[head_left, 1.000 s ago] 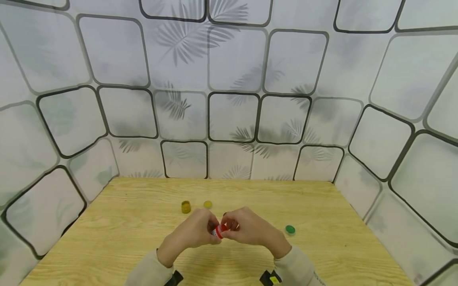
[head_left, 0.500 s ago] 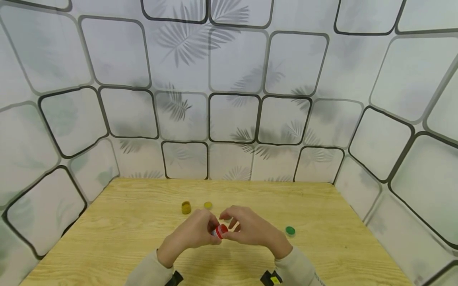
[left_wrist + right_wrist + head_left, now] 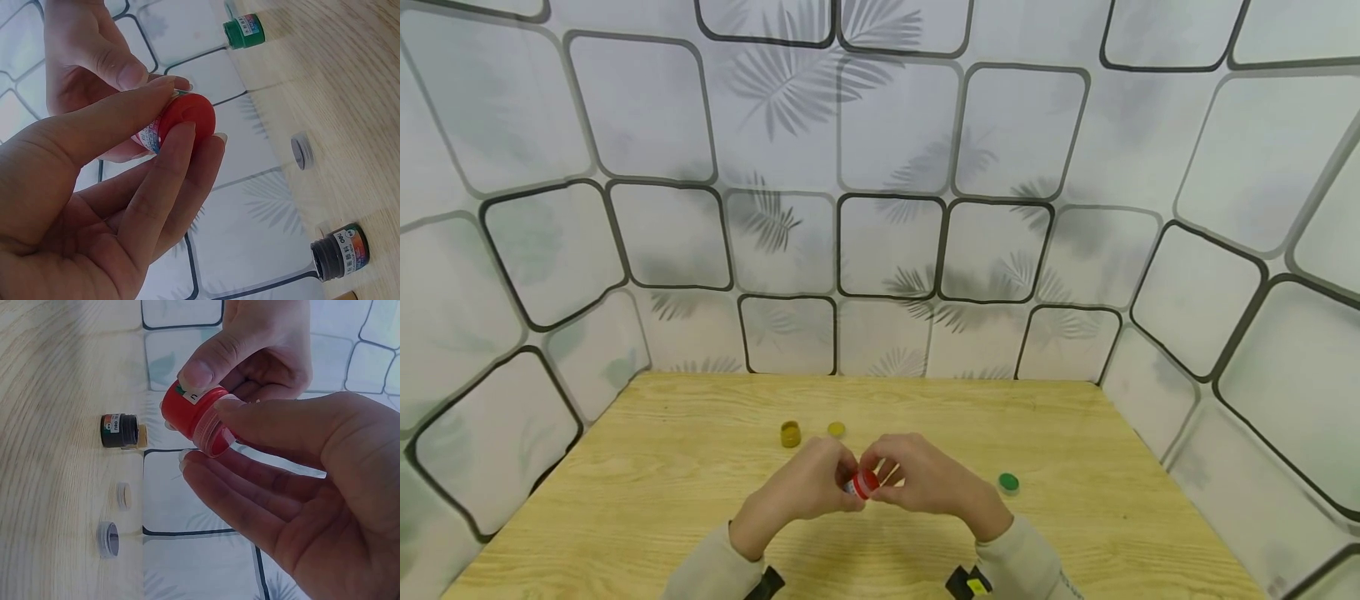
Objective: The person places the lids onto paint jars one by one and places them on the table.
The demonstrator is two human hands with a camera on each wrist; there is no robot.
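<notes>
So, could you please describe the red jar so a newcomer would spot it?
Look above the wooden table, where the left hand and right hand meet. The small red jar is tilted between them; unlike the yellow jar farther back, it is held.

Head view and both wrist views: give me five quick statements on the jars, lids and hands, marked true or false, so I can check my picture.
1. The left hand holds the red jar. True.
2. The red jar stands on the table. False: it is held up above the table.
3. The right hand's thumb touches the red jar's clear lid. True.
4. In the head view, the yellow jar is right of the yellow lid. False: it is left of it.
5. In the head view, the green lid is right of both hands. True.
</notes>
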